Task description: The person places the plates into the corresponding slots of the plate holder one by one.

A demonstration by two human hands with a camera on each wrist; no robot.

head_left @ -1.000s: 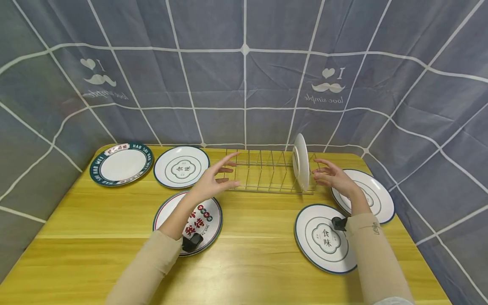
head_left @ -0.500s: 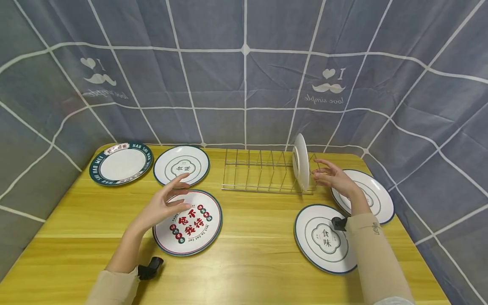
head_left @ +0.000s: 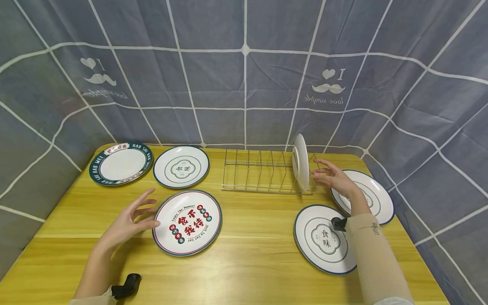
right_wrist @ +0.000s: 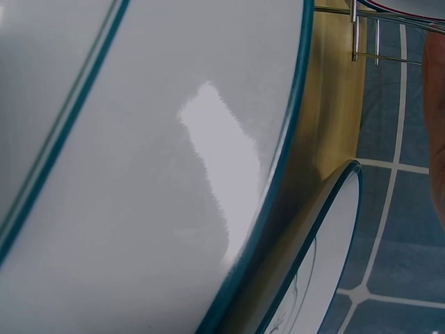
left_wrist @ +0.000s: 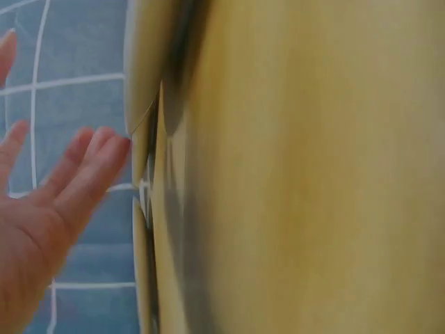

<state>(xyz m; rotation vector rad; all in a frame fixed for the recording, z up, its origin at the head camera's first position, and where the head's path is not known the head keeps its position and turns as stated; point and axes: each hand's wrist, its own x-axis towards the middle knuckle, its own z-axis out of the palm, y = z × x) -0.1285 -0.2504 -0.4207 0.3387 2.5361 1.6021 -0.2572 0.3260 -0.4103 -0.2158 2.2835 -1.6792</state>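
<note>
My left hand (head_left: pixel 127 222) hovers beside the left edge of a white plate with red lettering (head_left: pixel 188 222), fingers spread and holding nothing. The same hand (left_wrist: pixel 55 209) shows in the left wrist view with its fingers extended. At the right end of a wire dish rack (head_left: pixel 263 171), one white plate (head_left: pixel 301 163) stands upright in a slot. My right hand (head_left: pixel 337 180) is just right of that plate, fingers loosely bent near the rack's end; whether the fingertips touch the rack cannot be told. Only a sliver of the right hand (right_wrist: pixel 434 125) appears in the right wrist view.
A green-rimmed plate (head_left: pixel 121 164) and a blue-rimmed plate (head_left: pixel 181 167) lie at the back left. Two more blue-rimmed plates lie on the right: a near plate (head_left: pixel 324 239) and a far plate (head_left: pixel 375 197), partly under the right arm. A grey curtain (head_left: pixel 213 84) hangs behind the wooden table (head_left: pixel 244 262).
My left hand has drawn back from the rack's left end, leftward and nearer, past the red-lettered plate. My right hand and the upright plate have stayed in place.
</note>
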